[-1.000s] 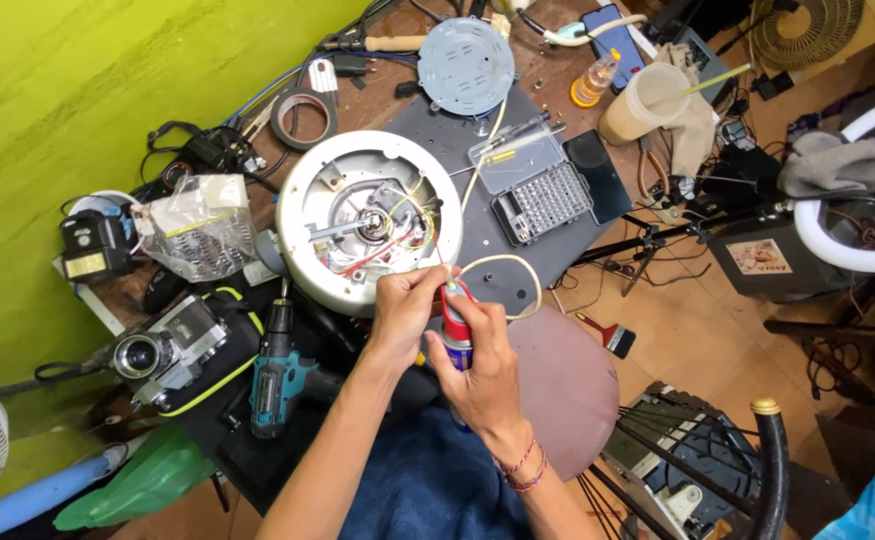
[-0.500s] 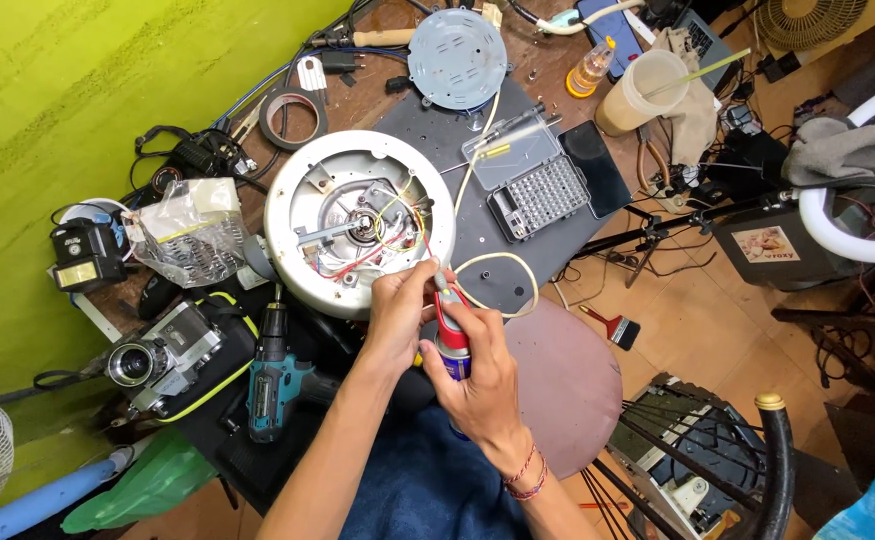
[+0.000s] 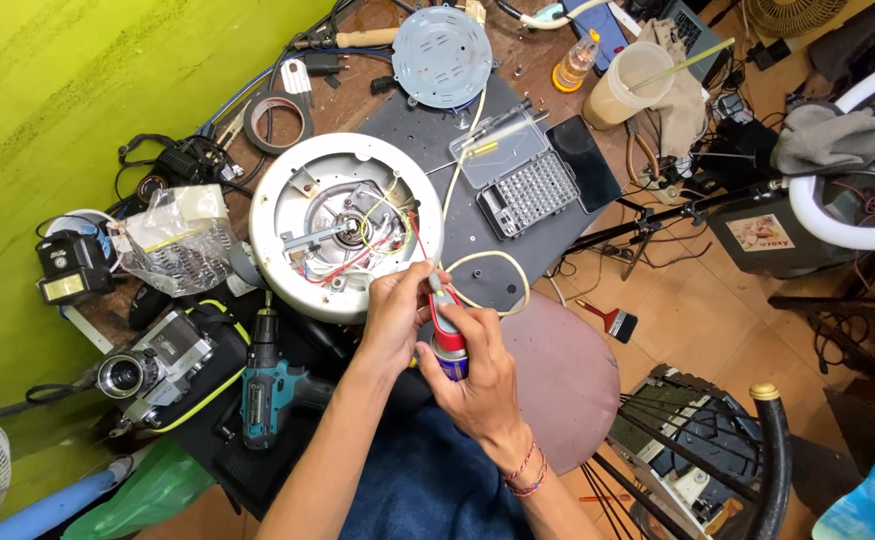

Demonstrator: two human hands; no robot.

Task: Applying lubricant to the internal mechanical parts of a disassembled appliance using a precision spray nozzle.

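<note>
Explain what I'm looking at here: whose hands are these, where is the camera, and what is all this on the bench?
The camera sits on a person's head and looks down at their own two bare hands. The right hand grips a small red and blue spray can; the left hand steadies its top. Just beyond lies a round white appliance base with exposed coloured wiring. Around it: a teal cordless drill, a grey case of screwdriver bits, a round grey metal plate and an old silver camera.
</note>
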